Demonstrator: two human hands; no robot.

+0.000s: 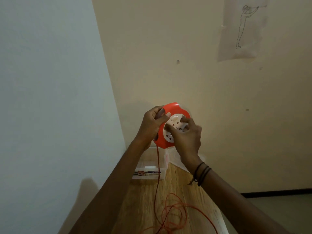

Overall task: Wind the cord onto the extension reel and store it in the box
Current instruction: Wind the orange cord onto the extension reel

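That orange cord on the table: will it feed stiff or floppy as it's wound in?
Probably floppy: the cord lies in loose, overlapping loops. It may snag, since the loops cross. It looks thin and light, hanging straight from the reel.

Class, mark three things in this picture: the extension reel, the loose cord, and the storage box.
extension reel (168, 110): head view, on its orange casing near the top.
loose cord (175, 208): head view, on the coils lying on the wooden surface.
storage box (148, 168): head view, on its clear front wall.
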